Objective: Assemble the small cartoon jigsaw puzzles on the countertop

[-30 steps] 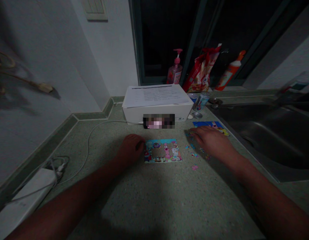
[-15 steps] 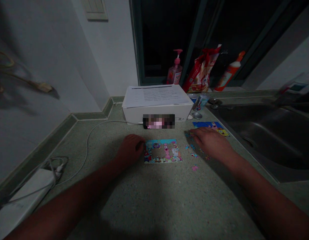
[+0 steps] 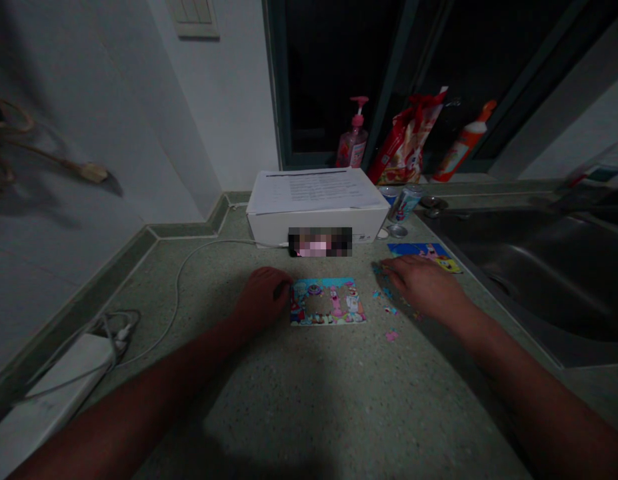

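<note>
Head view: your left hand rests on the bench, fingers curled together against the left edge of the puzzle, which lies flat before the white box. Your right hand lies palm down over the loose pieces just right of it; whether those fingers pinch one cannot be told.

The little cartoon puzzle lies flat on the surface just in front of the white box. Its colourful border is filled in, with a bare gap left of centre. Loose pieces lie scattered in front of the box's right corner.
</note>
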`<state>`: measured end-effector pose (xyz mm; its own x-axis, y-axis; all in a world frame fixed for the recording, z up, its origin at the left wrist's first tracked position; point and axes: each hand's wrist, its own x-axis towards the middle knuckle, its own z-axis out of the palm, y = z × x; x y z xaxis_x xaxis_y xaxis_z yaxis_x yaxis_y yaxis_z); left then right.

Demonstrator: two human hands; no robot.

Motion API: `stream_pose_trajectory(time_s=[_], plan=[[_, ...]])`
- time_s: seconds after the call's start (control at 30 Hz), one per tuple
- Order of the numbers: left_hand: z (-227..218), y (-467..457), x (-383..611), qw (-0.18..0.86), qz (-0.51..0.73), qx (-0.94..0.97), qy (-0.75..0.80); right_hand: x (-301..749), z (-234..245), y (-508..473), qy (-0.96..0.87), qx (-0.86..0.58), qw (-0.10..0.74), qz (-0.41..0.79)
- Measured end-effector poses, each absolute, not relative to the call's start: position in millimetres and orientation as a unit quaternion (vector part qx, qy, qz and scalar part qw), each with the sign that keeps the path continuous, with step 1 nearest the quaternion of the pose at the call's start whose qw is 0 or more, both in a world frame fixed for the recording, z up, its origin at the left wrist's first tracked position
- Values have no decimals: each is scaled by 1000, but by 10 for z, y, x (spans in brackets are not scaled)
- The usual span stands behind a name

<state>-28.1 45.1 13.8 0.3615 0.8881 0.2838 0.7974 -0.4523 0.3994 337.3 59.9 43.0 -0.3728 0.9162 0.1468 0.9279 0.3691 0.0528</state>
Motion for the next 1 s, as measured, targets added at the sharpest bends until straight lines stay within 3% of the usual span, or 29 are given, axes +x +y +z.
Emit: stream_pose_trajectory(time_s=[0.77, 1.0], plan=[[69, 491, -309, 86, 244, 822, 508, 3347, 508, 574, -812, -582, 13, -29], [81, 491, -305, 80, 241, 824, 507, 3287, 356, 626, -818, -572, 58, -16]])
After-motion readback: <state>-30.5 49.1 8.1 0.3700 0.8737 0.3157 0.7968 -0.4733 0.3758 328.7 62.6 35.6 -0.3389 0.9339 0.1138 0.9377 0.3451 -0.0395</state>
